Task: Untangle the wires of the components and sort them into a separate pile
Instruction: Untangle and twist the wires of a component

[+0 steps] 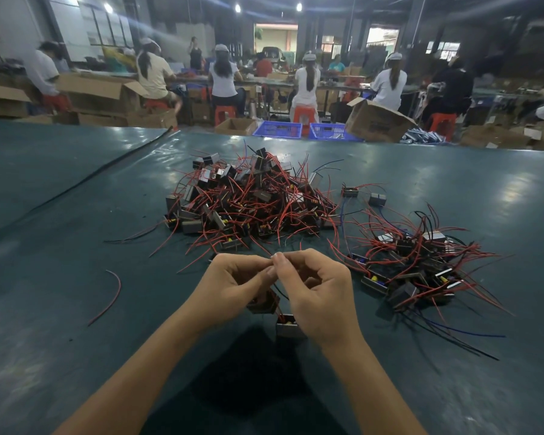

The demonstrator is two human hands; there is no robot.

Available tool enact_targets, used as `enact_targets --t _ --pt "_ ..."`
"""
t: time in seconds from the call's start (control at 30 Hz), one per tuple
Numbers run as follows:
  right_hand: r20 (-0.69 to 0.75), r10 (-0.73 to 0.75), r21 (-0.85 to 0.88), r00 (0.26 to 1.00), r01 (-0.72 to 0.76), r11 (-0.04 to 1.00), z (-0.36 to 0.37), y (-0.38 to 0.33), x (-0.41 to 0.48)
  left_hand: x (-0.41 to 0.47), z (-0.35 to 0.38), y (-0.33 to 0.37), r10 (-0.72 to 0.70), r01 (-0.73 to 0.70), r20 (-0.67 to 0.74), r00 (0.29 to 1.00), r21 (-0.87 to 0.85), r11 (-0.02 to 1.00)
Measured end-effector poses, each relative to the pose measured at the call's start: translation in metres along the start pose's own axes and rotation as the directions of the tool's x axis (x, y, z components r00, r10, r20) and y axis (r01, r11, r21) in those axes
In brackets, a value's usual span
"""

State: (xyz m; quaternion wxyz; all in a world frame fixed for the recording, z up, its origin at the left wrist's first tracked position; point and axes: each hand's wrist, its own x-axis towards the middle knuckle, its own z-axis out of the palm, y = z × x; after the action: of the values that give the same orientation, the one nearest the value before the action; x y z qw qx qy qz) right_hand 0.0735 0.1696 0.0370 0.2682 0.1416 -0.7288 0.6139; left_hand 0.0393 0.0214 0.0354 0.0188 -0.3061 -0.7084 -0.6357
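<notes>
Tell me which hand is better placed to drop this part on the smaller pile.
Probably the right hand: the smaller pile lies on its side, while the left hand would have to cross over. Both pinch a wire.

Blue crates (pixel 277 129) beside a tilted cardboard box (pixel 377 120) (workers (pixel 307 86) seated behind).

— We see a dark teal table cover (pixel 76 309), plain and glossy.
— We do. The wires (pixel 248 199) heaped on it are mostly red, a few black.
— The right-hand pile (pixel 415 265) adds a blue wire (pixel 471 334). Its components (pixel 404 293) look black, with grey metal frames and yellow spots.
— Farther back we make out blue crates (pixel 277 129), orange-red stools (pixel 303 113), brown cardboard boxes (pixel 377 120) and white shirts (pixel 305 83).
</notes>
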Motion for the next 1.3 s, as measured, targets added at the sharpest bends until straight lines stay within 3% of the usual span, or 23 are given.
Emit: enact_targets --t 0.23,0.4,0.57,0.67,0.77,0.87,0.93,0.97,1.03,1.1,1.2,1.3 --pt "-0.007 -0.021 -0.023 1.0 0.02 1.0 -0.001 0.002 0.003 0.002 -0.001 -0.002 -0.033 0.032 -0.064 0.997 -0.006 0.999" --pt "0.046 -0.194 -0.258 0.98 0.2 0.945 -0.012 0.012 0.008 0.004 -0.004 0.001 -0.027 0.038 -0.115 0.993 0.099 0.994" --pt "0.1 -0.214 -0.482 0.972 0.235 0.844 -0.015 0.014 0.005 0.003 -0.006 0.0 0.059 -0.031 -0.095 0.994 0.272 0.962" --pt "0.067 -0.071 -0.538 0.995 0.096 0.837 -0.01 0.011 0.002 0.003 -0.007 -0.001 0.204 -0.171 -0.026 0.979 0.452 0.875" --pt "0.064 0.158 -0.462 0.985 -0.112 0.88 -0.008 0.013 0.004 0.002 -0.009 0.0 0.311 -0.273 0.051 0.949 0.629 0.728" --pt "0.065 0.434 -0.154 0.898 -0.421 0.894 -0.004 0.013 0.008 0.001 -0.009 0.001 0.384 -0.343 0.117 0.916 0.727 0.596" --pt "0.121 0.554 0.065 0.823 -0.564 0.823 -0.003 0.011 0.01 0.001 -0.008 0.001 0.394 -0.35 0.116 0.912 0.72 0.599" --pt "0.14 0.552 0.096 0.822 -0.566 0.819 -0.003 0.011 0.01 0.001 -0.008 0.001 0.391 -0.342 0.099 0.915 0.704 0.622" --pt "0.123 0.403 -0.018 0.907 -0.404 0.915 -0.006 0.013 0.007 0.001 -0.009 0.001 0.37 -0.312 0.057 0.927 0.664 0.68" --pt "0.091 0.134 -0.236 0.987 -0.11 0.966 -0.012 0.015 0.005 0.001 -0.011 0.0 0.346 -0.291 0.036 0.938 0.626 0.724" --pt "0.147 -0.103 -0.359 0.984 0.15 0.921 -0.018 0.019 0.006 0.002 -0.014 -0.002 0.321 -0.273 0.026 0.947 0.594 0.757" --pt "0.181 -0.18 -0.43 0.967 0.242 0.87 -0.02 0.019 0.006 0.002 -0.015 -0.003 0.311 -0.264 0.018 0.95 0.577 0.773"
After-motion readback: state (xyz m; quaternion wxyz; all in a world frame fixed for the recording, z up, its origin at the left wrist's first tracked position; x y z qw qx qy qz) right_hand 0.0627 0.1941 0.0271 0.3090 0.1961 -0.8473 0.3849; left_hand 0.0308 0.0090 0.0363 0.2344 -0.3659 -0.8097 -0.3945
